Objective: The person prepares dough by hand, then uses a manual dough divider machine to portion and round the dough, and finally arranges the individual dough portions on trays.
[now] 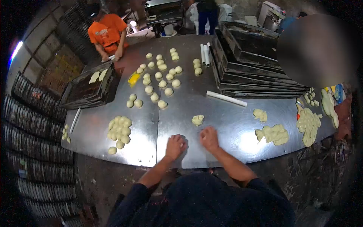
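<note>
Left hand (176, 146) and right hand (209, 138) half-curled over metal table (181, 151); palms hidden, any grip unclear. Dough lump (197, 120) on table, just beyond right hand. Dark tray (85, 89), far left, holds two flat dough strips (98, 76). Deep trays (245, 77) stacked at right.

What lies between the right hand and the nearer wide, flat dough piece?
The head view shows bare tabletop between the right hand and that dough piece.
</note>
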{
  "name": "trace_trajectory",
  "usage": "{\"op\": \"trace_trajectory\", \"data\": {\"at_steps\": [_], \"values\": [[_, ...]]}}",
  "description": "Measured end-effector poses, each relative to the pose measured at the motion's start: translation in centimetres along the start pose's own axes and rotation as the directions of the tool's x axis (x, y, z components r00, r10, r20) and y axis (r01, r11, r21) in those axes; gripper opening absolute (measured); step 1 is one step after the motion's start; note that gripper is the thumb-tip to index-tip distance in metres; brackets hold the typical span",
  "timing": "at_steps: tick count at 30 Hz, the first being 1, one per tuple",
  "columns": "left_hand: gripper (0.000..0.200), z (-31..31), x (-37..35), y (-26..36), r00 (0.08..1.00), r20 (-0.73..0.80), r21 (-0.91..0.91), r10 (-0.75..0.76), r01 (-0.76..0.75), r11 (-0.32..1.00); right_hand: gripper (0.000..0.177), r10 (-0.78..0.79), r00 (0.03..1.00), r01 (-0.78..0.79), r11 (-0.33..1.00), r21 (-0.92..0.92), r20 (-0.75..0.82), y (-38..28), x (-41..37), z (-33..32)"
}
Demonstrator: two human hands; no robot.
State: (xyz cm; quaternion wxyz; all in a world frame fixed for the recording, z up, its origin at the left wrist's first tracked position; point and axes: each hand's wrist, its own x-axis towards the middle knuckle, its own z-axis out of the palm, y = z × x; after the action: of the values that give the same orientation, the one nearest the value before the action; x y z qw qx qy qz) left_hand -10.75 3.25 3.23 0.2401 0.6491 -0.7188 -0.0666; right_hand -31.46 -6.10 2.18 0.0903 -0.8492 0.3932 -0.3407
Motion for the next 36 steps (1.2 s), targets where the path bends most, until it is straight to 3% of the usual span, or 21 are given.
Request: {"op": "trace_trajectory", "data": {"at_steps": [3,6,9,11,13,15,17,18,19,21,23,24,26,27,29,31,32,33,34,35,36], "values": [[0.016,-1.6,-4.6,-0.5,0.99,-0.111,0.031,-0.086,0.09,0.995,0.013,0.114,0.992,-0.112,0.993,0.04,-0.045,0.9,-4.1,-2.2],[0.024,-0.7,-7.4,2.2,0.997,-0.076,-0.073,0.008,-0.013,0.997,0.015,0.0,1.0,0.0,0.989,0.145,-0.004,-3.0,-6.0,-2.6],[0.025,-2.9,-3.7,4.6,0.919,0.371,-0.088,-0.129,0.173,0.981,0.015,-0.129,0.986,0.112,0.981,0.159,0.104,-3.4,-3.5,-0.5],[0.024,-3.3,-4.6,3.3,0.961,0.27,-0.172,-0.064,0.113,0.979,0.02,0.138,0.99,-0.141,0.972,0.186,0.028,-0.1,-2.8,0.9],[0.024,-3.1,-6.2,1.0,0.987,0.16,-0.224,0.019,0.018,0.974,0.02,-0.05,0.988,0.05,0.999,0.009,0.145,-0.5,-4.2,-4.4],[0.031,-1.6,-9.2,-1.1,0.995,0.097,-0.489,0.023,0.028,0.872,0.019,-0.062,0.978,0.035,0.99,0.135,0.2,-2.2,-7.5,-7.1],[0.031,-2.2,-10.3,-1.9,0.998,0.032,-0.578,-0.058,0.066,0.814,0.022,-0.003,0.96,-0.042,0.987,0.155,0.279,-3.3,-8.5,-6.7],[0.032,-2.7,-10.7,-1.9,0.966,0.115,-0.718,-0.231,0.242,0.653,0.023,0.203,0.915,-0.291,0.931,0.221,0.349,-3.9,-8.0,-5.6],[0.032,-3.3,-10.9,-1.6,0.899,0.226,-0.812,-0.376,0.387,0.436,0.024,0.386,0.817,-0.521,0.813,0.26,0.428,-4.2,-7.0,-4.6],[0.036,-5.3,-10.4,-1.4,0.892,0.201,-0.859,-0.405,0.359,0.364,0.031,0.38,0.683,-0.721,0.488,0.492,0.624,-6.7,0.2,-3.9],[0.041,-7.5,-9.9,-2.2,0.834,0.281,-0.879,-0.475,0.422,0.22,0.037,0.16,0.866,-0.4,0.79,0.465,0.473,-10.6,8.4,-3.0],[0.044,-10.9,-8.8,-1.9,0.855,0.225,-0.758,-0.467,0.455,0.468,0.037,0.049,0.94,-0.249,0.774,0.582,0.338,-13.3,12.0,-2.7],[0.042,-15.2,-6.4,-2.7,0.866,0.115,-0.777,-0.487,0.384,0.499,0.028,-0.067,0.997,0.031,0.785,0.619,0.036,-18.6,18.9,-2.5],[0.035,-15.1,-5.7,-6.0,0.896,-0.037,-0.788,-0.443,0.247,0.564,0.024,-0.116,0.991,0.136,0.79,0.598,-0.073,-20.6,21.7,-2.7],[0.028,-20.7,-1.9,-9.3,0.842,-0.408,-0.468,-0.353,0.139,0.873,0.036,-0.234,0.919,0.383,0.724,0.573,-0.318,-20.1,25.8,4.0],[0.033,-23.8,1.6,-12.3,0.757,-0.467,-0.415,-0.457,0.269,0.869,0.04,-0.202,0.977,0.214,0.864,0.456,-0.075,-19.3,25.9,8.3],[0.042,-25.2,4.0,-12.5,0.746,-0.601,-0.085,-0.287,0.298,0.951,0.037,-0.057,0.998,0.057,0.835,0.547,-0.017,-19.4,23.8,10.6],[0.049,-24.0,4.2,-17.5,0.774,-0.632,0.201,-0.046,0.221,0.954,0.032,-0.145,0.988,0.156,0.884,0.441,-0.059,-18.9,21.1,12.2],[0.05,-22.8,4.0,-19.7,0.781,-0.568,-0.006,-0.26,0.312,0.95,0.026,-0.196,0.974,0.118,0.866,0.486,0.112,-18.6,18.1,9.4],[0.046,-21.2,3.3,-20.6,0.712,-0.485,-0.23,-0.509,0.457,0.859,0.021,-0.19,0.981,0.154,0.889,0.431,0.043,-18.2,14.3,7.5],[0.038,-19.6,2.2,-22.2,0.751,-0.309,-0.235,-0.584,0.534,0.812,0.023,-0.184,0.982,0.153,0.886,0.439,0.03,-17.0,10.9,5.4]]}}
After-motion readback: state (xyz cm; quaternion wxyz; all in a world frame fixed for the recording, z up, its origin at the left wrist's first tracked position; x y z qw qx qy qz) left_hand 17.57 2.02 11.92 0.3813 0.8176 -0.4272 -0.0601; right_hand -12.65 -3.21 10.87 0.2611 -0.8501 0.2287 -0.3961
